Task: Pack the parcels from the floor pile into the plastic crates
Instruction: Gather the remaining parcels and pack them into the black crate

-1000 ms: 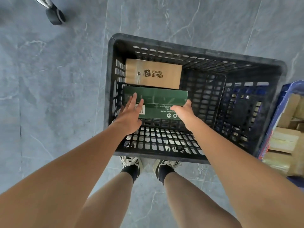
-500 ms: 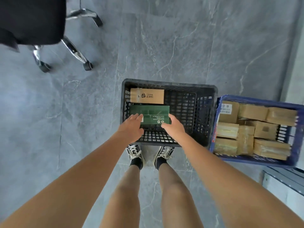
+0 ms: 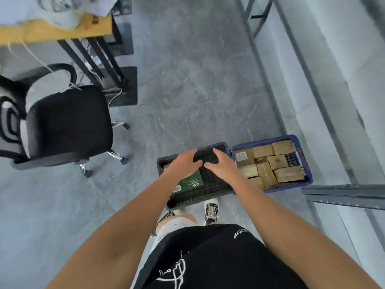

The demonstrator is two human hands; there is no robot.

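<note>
Head view: it looks down from standing height at a grey stone floor (image 3: 198, 84), with both bare arms stretched forward.
Far left: a black office chair (image 3: 66, 124) stands on the floor; behind it is a bench (image 3: 52, 32) with a wooden top and black legs, and white cables hang from it.
Black crate (image 3: 208, 190): it stands on the floor just in front of the person's shoes and is seen partly behind the hands.
Green parcel (image 3: 188, 182): it lies flat inside the black crate, at its left side, with a white barcode label at the near corner; the left arm covers its far part.
Left hand (image 3: 183, 163): it is held over the black crate, palm down, the fingers relaxed and a little spread, and it holds nothing.
Right hand (image 3: 220, 163): it is just beside the left hand, also above the black crate, palm down, the fingers loosely bent and gripping nothing.
Blue crate (image 3: 306, 163): it stands touching the right side of the black crate.
Brown parcels (image 3: 268, 163): many cardboard boxes fill the blue crate closely, side by side.
Far right: grey metal shelf rails (image 3: 341, 195) run along a pale wall.
</note>
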